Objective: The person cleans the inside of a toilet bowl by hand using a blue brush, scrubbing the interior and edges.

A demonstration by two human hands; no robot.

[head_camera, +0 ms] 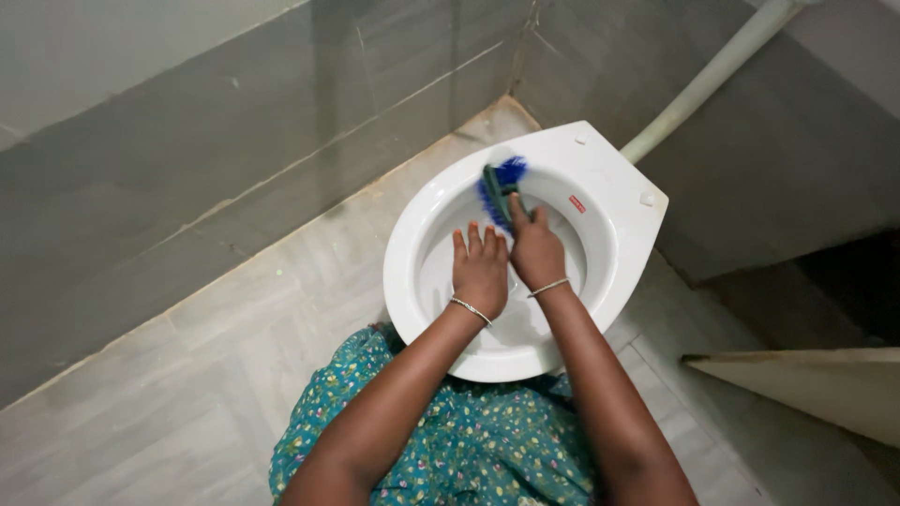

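Brush: a scrub brush (500, 192) with a dark green back and bright blue bristles. It sits inside the white toilet bowl (422, 225), high on the inner wall, close to the back rim near the flat part with the two small holes.
Which way it points: its long line runs from the hand up toward the back rim and a little to the left. The bristle end is the far end. The bristles face the wall of the bowl.
Right hand: the right hand (536, 251) is closed around the near end of the brush, fingers curled over the back of it.
Left hand: the left hand (479, 267) is flat and open, fingers together, held over the inside of the bowl just beside the right hand. I cannot tell if it touches the bowl.
Doing it well: I think the bristles should stay pressed flat on the wall, with short rubs along the curve under the rim. A firm grip helps, so the brush does not slip down into the bowl.
Around: a pale pipe (712, 70) goes up from the back of the bowl. Grey tile walls (187, 159) meet in the corner behind it. The grey floor (187, 394) lies to the left. A blue-green flowered dress (469, 440) shows at the near rim.
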